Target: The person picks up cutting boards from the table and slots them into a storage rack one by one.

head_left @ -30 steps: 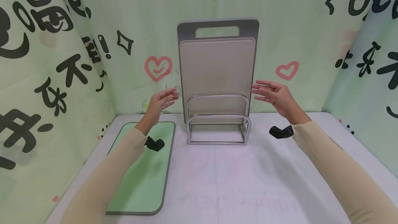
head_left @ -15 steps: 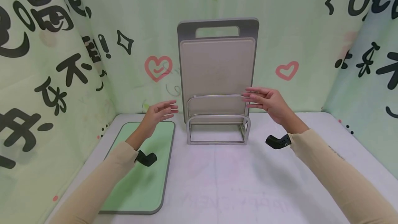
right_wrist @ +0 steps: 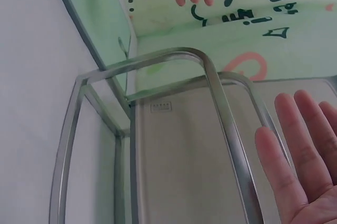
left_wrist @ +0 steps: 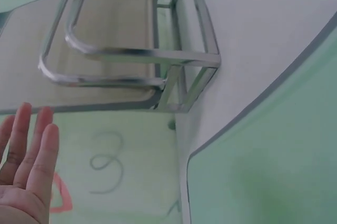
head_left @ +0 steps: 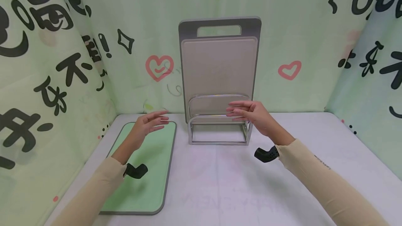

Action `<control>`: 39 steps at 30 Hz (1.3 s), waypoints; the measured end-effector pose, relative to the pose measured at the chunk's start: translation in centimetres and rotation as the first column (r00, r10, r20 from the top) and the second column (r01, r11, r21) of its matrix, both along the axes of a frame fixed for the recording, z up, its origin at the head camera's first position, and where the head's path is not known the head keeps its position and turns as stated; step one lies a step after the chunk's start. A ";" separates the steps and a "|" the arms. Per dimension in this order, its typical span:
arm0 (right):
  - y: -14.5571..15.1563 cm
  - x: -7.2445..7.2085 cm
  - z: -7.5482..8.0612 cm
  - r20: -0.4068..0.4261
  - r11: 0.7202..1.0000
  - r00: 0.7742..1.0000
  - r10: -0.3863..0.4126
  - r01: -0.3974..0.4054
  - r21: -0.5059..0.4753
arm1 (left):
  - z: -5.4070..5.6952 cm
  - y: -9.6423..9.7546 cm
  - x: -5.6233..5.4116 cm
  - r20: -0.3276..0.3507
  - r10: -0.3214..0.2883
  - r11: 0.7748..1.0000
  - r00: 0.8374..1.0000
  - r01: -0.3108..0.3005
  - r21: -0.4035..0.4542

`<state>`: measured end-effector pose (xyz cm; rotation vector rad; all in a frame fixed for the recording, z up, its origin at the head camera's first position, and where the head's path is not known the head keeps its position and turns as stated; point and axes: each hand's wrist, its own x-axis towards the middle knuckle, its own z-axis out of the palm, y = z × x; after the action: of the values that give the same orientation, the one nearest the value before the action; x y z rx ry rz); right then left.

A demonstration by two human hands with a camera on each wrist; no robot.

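Observation:
A grey-rimmed beige cutting board (head_left: 220, 65) stands upright in a metal rack (head_left: 219, 143) at the back middle of the table. My left hand (head_left: 146, 128) hovers over the far end of a green cutting board (head_left: 147, 184) lying flat at the left, its fingers extended and holding nothing. The right hand (head_left: 252, 116) is in front of the rack's right side, fingers straight, palm turned inward. In the right wrist view, the right fingers (right_wrist: 300, 134) overlap the beige board beside the rack's bars. The left wrist view shows the left fingers (left_wrist: 42, 155) apart from the rack.
A white cloth-covered table (head_left: 238, 184) carries the rack and both boards. Pale green curtains (head_left: 141, 16) with black lettering and red hearts enclose the back and sides. Each wrist wears a small black camera mount (head_left: 266, 155).
Both hands have moved down and toward the left; the right hand has passed from beside the upright board to in front of the rack. The boards and rack stay put.

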<state>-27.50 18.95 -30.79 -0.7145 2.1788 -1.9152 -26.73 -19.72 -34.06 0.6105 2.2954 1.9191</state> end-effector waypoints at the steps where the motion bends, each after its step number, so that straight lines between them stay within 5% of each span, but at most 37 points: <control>1: -0.4 0.1 -0.2 0.012 1.000 1.000 0.001 -0.001 -0.001 | 0.0 -0.3 0.1 0.006 0.003 1.000 1.000 -0.003 0.004; 17: -5.7 1.3 -2.4 0.180 0.994 0.979 0.093 -0.081 -0.072 | -0.7 -5.5 1.8 0.156 0.028 0.998 0.987 -0.035 0.044; 39: -11.9 1.8 -6.4 0.441 0.988 0.887 0.140 -0.093 -0.127 | -2.6 -12.4 2.8 0.265 0.129 0.973 0.955 -0.070 -0.222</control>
<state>-25.66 7.01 -37.22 -0.3551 1.7276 -1.9087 -23.89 -32.11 -36.66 0.1892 2.3388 1.6435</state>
